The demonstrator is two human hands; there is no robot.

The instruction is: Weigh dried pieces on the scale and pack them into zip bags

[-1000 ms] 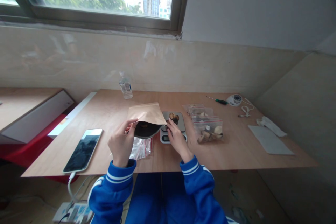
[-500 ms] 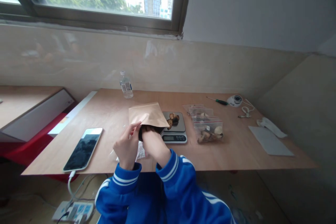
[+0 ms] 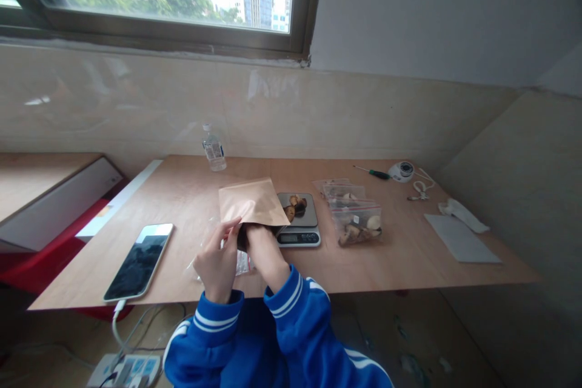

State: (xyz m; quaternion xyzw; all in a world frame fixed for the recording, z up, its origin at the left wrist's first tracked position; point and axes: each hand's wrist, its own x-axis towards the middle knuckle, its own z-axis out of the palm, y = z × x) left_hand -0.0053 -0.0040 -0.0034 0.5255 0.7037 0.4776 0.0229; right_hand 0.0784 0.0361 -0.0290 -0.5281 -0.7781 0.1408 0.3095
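My left hand point(image 3: 219, 257) pinches the open edge of a brown paper bag point(image 3: 252, 201), closed on it at the left of its mouth. Inside that mouth is my right hand point(image 3: 264, 251); its fingers are hidden by the bag, so what they hold does not show. Just right of the bag, a digital kitchen scale point(image 3: 300, 237) bears several dried mushrooms point(image 3: 297, 206) on its grey plate. Partly beneath my hands lies a clear plastic bag point(image 3: 243, 262). Zip bags of dried mushroom pieces point(image 3: 357, 227) rest right of the scale.
A phone point(image 3: 140, 262) on a charging cable lies at the left. Toward the back stands a water bottle point(image 3: 214, 148). A screwdriver point(image 3: 378, 174), a white dome camera point(image 3: 402, 172) and a white sheet point(image 3: 461, 237) are at the right. Below the table's left edge is a power strip point(image 3: 130, 370).
The view has shifted slightly, so everything sits a little further left. My left hand still grips the paper bag and my right hand stays inside it.
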